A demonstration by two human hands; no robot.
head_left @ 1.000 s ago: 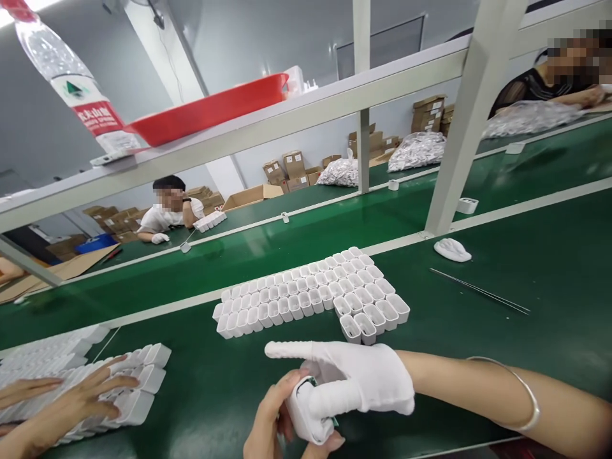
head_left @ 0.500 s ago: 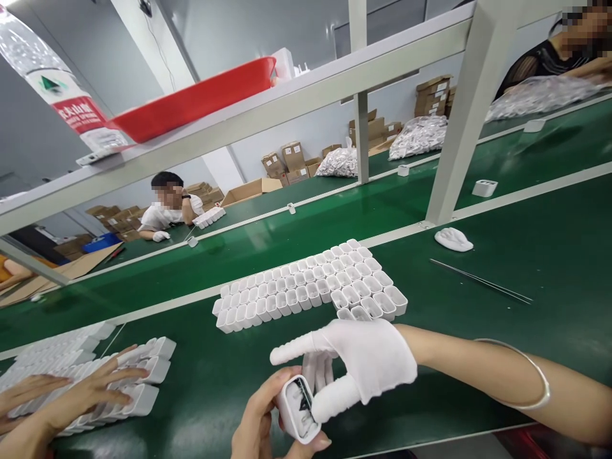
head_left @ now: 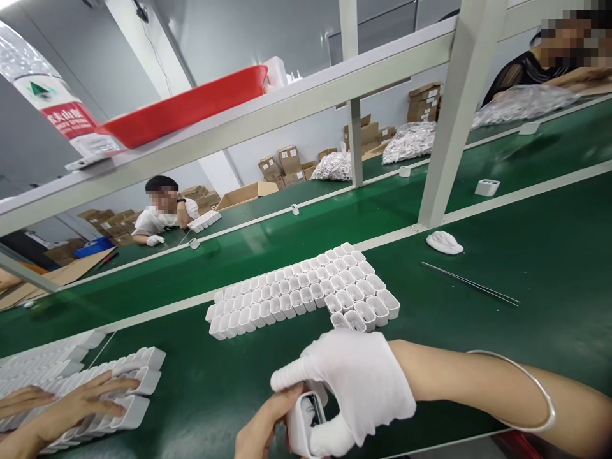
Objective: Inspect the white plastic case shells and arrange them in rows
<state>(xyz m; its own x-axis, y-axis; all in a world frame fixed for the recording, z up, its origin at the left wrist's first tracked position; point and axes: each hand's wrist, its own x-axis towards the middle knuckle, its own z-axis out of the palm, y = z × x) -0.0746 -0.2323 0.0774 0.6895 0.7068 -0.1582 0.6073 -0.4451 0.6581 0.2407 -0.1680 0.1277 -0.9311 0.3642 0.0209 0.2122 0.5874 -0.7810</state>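
My bare left hand [head_left: 261,430] grips a small white plastic shell [head_left: 301,426] at the bottom edge of the head view, its open end turned up. My right hand [head_left: 356,382] wears a white glove; its thumb and fingers close on the same shell from the right, pressing at its opening. A silver bangle [head_left: 535,389] sits on my right forearm. Just beyond my hands lies a block of several white open shells [head_left: 296,293] packed in rows on the green table [head_left: 502,319].
A co-worker's bare hands [head_left: 71,408] rest on another batch of white shells [head_left: 124,389] at the left. A white glove [head_left: 444,242] and thin tweezers [head_left: 471,284] lie at the right. A white frame post [head_left: 454,115], a red tray [head_left: 186,108] overhead, and other workers beyond.
My gloved right hand has come down over the shell's opening and its forefinger has curled in. The shell has turned more upright. The view has shifted slightly.
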